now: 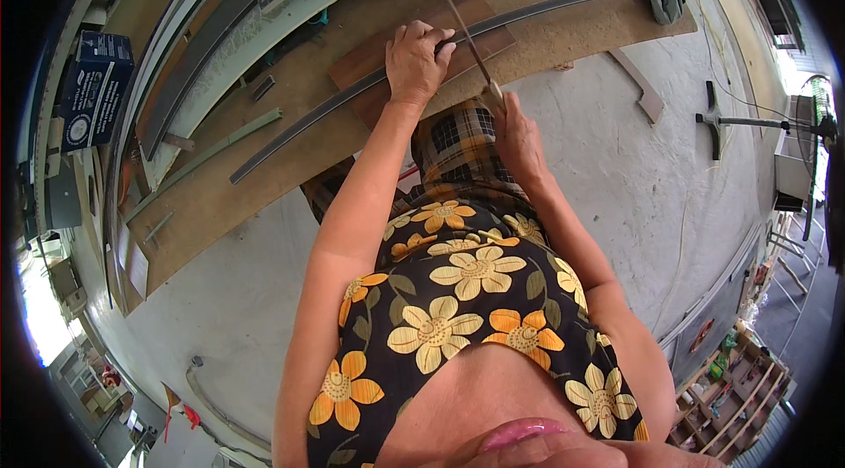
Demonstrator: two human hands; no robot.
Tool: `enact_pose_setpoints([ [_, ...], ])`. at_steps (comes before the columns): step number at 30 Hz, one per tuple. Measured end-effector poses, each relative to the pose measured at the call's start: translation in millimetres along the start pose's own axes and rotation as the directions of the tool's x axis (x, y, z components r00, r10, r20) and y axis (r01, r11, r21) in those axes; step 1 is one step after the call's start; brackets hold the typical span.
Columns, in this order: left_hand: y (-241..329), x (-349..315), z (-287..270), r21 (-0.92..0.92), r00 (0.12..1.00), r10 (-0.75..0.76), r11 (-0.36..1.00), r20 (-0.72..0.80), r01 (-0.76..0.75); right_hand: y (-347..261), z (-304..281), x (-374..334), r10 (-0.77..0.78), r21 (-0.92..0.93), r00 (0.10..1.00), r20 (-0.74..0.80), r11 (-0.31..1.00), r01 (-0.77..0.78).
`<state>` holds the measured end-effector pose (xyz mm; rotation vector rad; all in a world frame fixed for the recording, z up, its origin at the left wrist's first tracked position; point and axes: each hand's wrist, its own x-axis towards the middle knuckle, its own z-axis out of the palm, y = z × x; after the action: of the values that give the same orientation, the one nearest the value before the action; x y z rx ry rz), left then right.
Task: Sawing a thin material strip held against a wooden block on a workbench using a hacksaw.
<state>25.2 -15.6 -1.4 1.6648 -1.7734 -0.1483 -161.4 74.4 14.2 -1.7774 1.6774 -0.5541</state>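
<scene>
Around us we see a blue cardboard box (94, 88) at the far left, near a stack of long grey and white strips (220, 24). A loose green strip (207, 154) lies on the brown fibreboard sheet (202, 204), which rests on the pale concrete floor (651, 178). To the right stands a pedestal fan (814, 120), and below it wooden shelving (744, 389) holds small items.
</scene>
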Motion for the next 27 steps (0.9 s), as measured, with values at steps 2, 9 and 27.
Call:
enact_pose_setpoints([
  [2,-1.7,-0.5,-0.2,-0.016,0.998,0.047,0.999,-0.032,-0.047,-12.5,-7.2,8.3,-0.055,0.028,0.997,-0.052,0.998,0.057],
  [9,3.1,0.6,-0.8,0.048,0.999,0.043,0.998,-0.020,-0.042,-2.3,-9.0,9.8,-0.064,0.024,0.997,-0.047,0.998,0.065],
  [27,0.9,-0.1,1.5,0.038,0.999,0.035,0.999,-0.028,-0.033,2.3,-1.4,12.4,0.000,-0.052,1.000,0.015,0.999,0.000],
])
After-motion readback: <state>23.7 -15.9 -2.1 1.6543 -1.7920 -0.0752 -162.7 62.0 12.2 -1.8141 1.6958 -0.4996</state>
